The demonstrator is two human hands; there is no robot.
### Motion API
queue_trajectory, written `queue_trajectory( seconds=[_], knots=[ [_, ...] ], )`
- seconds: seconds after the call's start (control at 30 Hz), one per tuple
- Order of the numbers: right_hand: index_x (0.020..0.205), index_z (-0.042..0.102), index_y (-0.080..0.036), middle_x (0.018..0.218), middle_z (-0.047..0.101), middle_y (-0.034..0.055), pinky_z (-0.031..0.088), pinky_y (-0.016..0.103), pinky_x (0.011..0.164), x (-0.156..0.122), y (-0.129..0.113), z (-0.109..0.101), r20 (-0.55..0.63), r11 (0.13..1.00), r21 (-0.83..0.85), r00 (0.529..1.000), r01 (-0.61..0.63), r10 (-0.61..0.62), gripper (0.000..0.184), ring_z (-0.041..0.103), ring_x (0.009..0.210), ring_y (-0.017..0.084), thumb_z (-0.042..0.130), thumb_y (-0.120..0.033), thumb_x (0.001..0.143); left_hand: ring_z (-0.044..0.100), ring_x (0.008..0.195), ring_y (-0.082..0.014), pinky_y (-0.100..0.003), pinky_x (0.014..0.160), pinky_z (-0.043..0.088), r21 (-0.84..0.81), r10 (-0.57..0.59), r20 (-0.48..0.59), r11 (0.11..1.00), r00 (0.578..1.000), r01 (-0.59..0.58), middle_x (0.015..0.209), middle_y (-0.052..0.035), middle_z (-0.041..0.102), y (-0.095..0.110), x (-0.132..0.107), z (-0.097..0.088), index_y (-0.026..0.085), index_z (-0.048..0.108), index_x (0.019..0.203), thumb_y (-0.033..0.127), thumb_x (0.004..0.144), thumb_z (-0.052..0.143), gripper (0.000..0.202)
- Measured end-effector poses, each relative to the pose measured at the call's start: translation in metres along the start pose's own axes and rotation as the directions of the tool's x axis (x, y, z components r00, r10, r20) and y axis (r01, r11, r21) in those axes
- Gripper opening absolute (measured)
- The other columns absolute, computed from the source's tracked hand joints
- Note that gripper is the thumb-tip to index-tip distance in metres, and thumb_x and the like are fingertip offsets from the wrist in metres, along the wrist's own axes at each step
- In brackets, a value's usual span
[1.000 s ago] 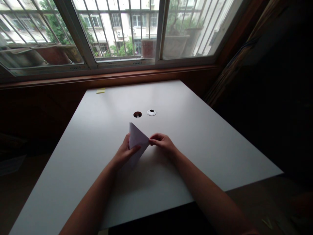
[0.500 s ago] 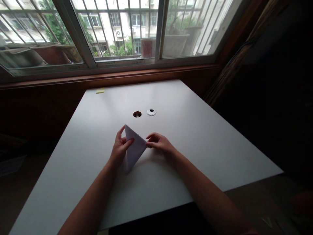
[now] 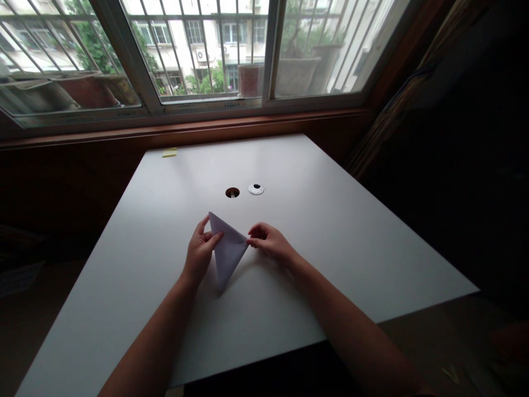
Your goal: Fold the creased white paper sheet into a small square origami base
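Note:
A sheet of pale paper (image 3: 230, 255), folded into a triangle, is held up over the white table (image 3: 330, 264). My left hand (image 3: 201, 248) grips its left side, with the thumb on the near face and the other fingers behind, partly hidden by the paper. At the triangle's right corner, my right hand (image 3: 266, 241) pinches the tip between thumb and fingers. The lower corner points down towards the tabletop; whether it touches is hard to tell.
Beyond the hands, a round hole (image 3: 232, 192) opens in the tabletop, with a white ring-shaped cover (image 3: 256, 189) lying beside it. A yellow sticky note (image 3: 169, 152) is at the far left edge. Behind the table runs a barred window (image 3: 206, 55).
The paper has tilted slightly, its lower corner shifting right and its top corner a little left. My right hand now pinches the right corner, and the paper creases there.

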State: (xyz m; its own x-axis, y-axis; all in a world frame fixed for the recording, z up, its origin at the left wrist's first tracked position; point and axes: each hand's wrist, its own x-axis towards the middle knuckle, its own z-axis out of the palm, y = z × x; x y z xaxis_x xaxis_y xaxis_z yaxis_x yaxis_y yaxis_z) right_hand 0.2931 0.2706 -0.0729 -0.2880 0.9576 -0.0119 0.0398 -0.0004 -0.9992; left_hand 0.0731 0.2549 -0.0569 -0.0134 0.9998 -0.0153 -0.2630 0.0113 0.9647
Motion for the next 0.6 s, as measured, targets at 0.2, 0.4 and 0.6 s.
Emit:
queue_trajectory(
  seconds=[0.2, 0.4, 0.6],
  knots=[
    [0.086, 0.066, -0.018, 0.077, 0.065, 0.0010, 0.045, 0.028, 0.064, -0.001, 0.000, -0.005, -0.033, 1.000, -0.005, 0.999, -0.007, 0.006, 0.027, 0.058, 0.069, 0.014, 0.077, -0.038, 0.071, 0.063, 0.056, -0.0141, -0.021, 0.052, 0.045, -0.024, -0.010, -0.075, 1.000, 0.997, 0.008, 0.078, -0.0036, 0.073, 0.001, 0.004, -0.003, 0.017, 0.042, 0.141, 0.032, 0.070, 0.080, 0.082],
    [0.088, 0.069, -0.015, 0.074, 0.066, 0.0025, 0.047, 0.029, 0.067, -0.003, -0.006, -0.008, -0.025, 0.992, 0.110, 0.998, -0.058, 0.061, 0.031, 0.058, 0.068, 0.014, 0.076, -0.042, 0.072, 0.055, 0.047, -0.0083, -0.017, 0.044, 0.035, -0.067, -0.023, -0.129, 0.998, 0.991, 0.014, 0.070, 0.0019, 0.069, 0.002, 0.008, -0.010, 0.018, 0.045, 0.138, 0.033, 0.066, 0.082, 0.082],
    [0.091, 0.072, -0.015, 0.077, 0.069, 0.0053, 0.050, 0.031, 0.070, -0.003, -0.006, -0.006, 0.030, 0.989, 0.101, 0.994, -0.103, 0.101, 0.037, 0.063, 0.072, 0.016, 0.074, -0.048, 0.074, 0.053, 0.046, -0.0079, -0.016, 0.043, 0.034, -0.109, -0.043, -0.086, 0.993, 0.995, 0.033, 0.066, 0.0032, 0.067, 0.001, 0.006, -0.005, 0.018, 0.049, 0.132, 0.031, 0.067, 0.082, 0.073]
  ],
)
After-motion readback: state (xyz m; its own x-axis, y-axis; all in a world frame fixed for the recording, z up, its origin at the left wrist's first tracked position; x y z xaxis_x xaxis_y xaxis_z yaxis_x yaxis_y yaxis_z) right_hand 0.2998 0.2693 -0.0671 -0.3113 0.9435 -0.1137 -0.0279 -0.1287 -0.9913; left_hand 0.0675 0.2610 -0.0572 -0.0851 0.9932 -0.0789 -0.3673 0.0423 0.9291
